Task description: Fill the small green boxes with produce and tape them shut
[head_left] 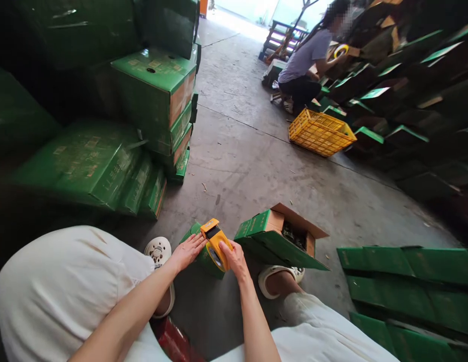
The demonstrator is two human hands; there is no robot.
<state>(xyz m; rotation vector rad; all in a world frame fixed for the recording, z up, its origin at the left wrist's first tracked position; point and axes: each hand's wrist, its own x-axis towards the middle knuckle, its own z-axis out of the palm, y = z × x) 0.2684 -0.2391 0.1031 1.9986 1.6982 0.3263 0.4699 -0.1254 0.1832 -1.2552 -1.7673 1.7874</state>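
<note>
My right hand (233,257) grips a yellow tape dispenser (218,241) with a roll of tape in it. The dispenser sits over a small green carton (209,264) standing on the floor between my feet. Against that carton's top, beside the dispenser's front end, my left hand (189,250) lies flat with its fingers stretched out. Parts of the carton are hidden by my hands and the dispenser. Just to the right stands an open green box (262,236), its brown flap raised and dark contents inside that I cannot make out.
Stacked green cartons (143,100) rise on the left. Flattened green cartons (403,269) lie at the right. Farther off, a yellow plastic crate (320,133) rests near a crouching person (305,63) and a wall of open boxes (385,100). Something red (173,342) is below me.
</note>
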